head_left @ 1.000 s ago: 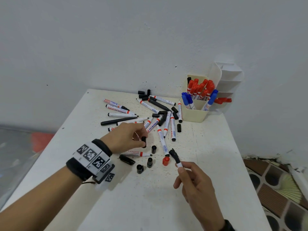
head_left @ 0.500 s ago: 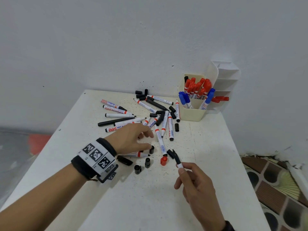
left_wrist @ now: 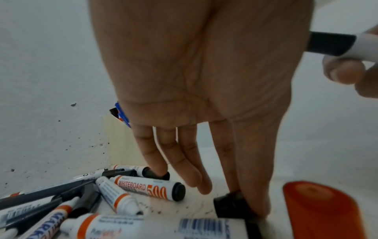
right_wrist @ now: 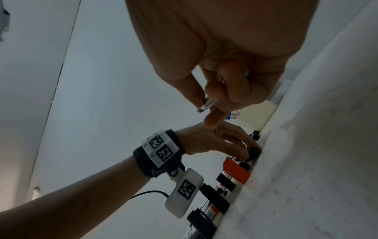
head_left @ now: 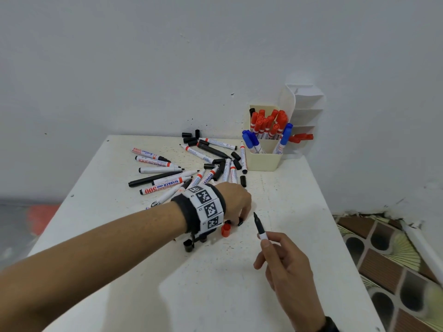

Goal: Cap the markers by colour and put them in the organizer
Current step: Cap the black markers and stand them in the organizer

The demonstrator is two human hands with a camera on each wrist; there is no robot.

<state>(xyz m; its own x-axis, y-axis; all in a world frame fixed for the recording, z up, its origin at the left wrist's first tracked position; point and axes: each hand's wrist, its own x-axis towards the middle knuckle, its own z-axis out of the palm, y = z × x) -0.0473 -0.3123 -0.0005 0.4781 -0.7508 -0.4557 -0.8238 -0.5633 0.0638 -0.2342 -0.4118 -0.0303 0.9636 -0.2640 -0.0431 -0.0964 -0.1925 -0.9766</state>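
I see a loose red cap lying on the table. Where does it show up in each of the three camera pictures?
Head: the red cap lies mid-picture, just below the left hand.
Left wrist: it fills the lower right corner, blurred and close.
Right wrist: it sits low and right of centre, on the table's edge-on surface.
Shared landmark: the cream organizer, also seen at and.

White speckled tabletop (head_left: 275, 271) here, set against the wall. The cream organizer (head_left: 263, 161) stands at its far right edge, holding capped red and blue markers. Just left of the organizer sprawls a heap of uncapped markers (head_left: 167, 182), white barrels and black ones crossing each other, with loose black caps (head_left: 211, 166) scattered among them. Nearer than the organizer, a red cap (head_left: 225, 230) lies on its side, and beside it a few more black caps, probably upright.
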